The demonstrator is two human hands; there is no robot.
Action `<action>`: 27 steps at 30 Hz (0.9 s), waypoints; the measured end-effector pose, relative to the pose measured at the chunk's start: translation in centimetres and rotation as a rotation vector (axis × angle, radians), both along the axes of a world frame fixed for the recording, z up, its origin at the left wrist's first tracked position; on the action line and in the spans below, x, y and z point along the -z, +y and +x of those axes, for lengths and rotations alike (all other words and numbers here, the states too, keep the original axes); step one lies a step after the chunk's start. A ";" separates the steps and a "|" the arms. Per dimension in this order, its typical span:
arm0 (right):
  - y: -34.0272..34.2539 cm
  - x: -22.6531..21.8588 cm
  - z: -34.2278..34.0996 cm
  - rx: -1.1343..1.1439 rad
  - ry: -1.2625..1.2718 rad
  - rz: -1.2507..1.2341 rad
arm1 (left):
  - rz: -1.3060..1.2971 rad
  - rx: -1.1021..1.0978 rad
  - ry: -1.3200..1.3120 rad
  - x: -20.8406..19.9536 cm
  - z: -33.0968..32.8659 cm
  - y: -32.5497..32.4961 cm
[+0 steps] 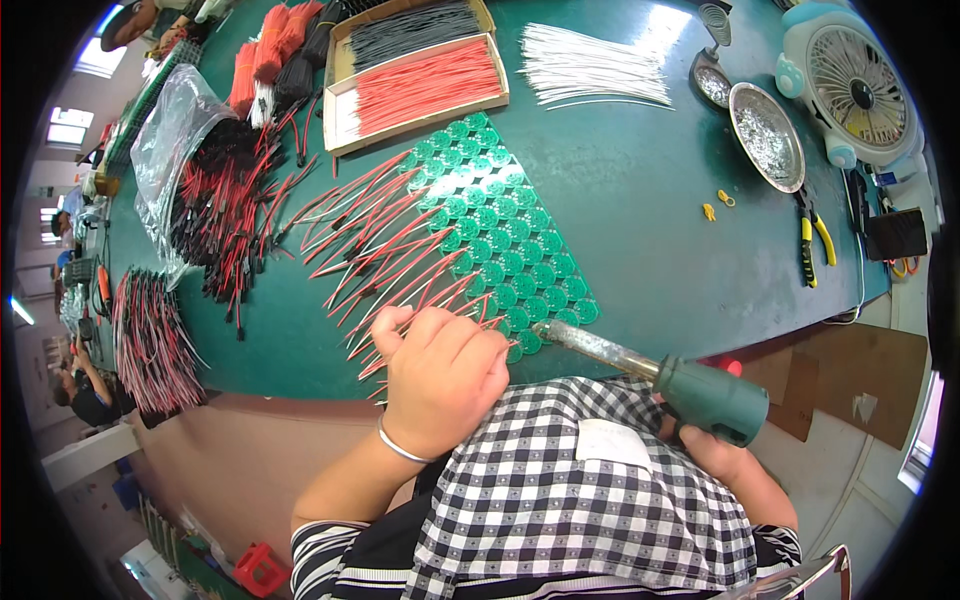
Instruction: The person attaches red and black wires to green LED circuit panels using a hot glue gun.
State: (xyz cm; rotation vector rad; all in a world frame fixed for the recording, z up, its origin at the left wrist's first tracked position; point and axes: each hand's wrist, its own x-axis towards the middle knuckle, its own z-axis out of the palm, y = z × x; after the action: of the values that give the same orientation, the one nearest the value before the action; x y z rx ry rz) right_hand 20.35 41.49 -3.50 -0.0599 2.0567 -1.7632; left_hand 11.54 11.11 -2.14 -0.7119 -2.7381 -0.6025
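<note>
A sheet of round green circuit boards (505, 225) lies slantwise on the table, with red, white and black wires (385, 235) fanning leftward from its left side. My left hand (445, 370) is closed in a pinch over the sheet's near left corner. Wires run beneath it, and its fingertips are hidden, so what they grip does not show. In my right hand (710, 450) is a soldering iron (710, 400) with a dark green body, gripped from below and partly hidden by it. The iron's metal tip points left, at the near edge of the sheet.
Boxes of red wires (430, 85) and black wires (415, 35) stand at the back, beside white wires (595, 65). Bundled wires (225, 195) lie left, partly in clear plastic. Rightward are a metal dish (768, 138), pliers (808, 240) and a fan (855, 90).
</note>
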 end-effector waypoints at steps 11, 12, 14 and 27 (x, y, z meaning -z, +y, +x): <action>0.0 0.7 0.2 -0.038 0.060 0.059 | 0.007 -0.032 -0.001 0.8 0.3 0.3; 0.0 0.7 0.2 -0.040 0.049 0.062 | 0.007 -0.030 -0.001 0.8 0.3 0.3; -0.1 0.6 0.2 -0.041 0.038 0.068 | 0.009 -0.029 0.003 0.8 0.3 0.4; -0.4 0.5 -1.1 -0.164 0.283 0.204 | 0.000 -0.028 0.011 0.9 0.1 0.3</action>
State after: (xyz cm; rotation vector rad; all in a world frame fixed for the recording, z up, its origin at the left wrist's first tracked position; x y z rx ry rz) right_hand 19.29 41.14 -3.99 -0.4262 2.3443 -1.5095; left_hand 11.69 11.39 -2.99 -0.6741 -2.7332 -0.5907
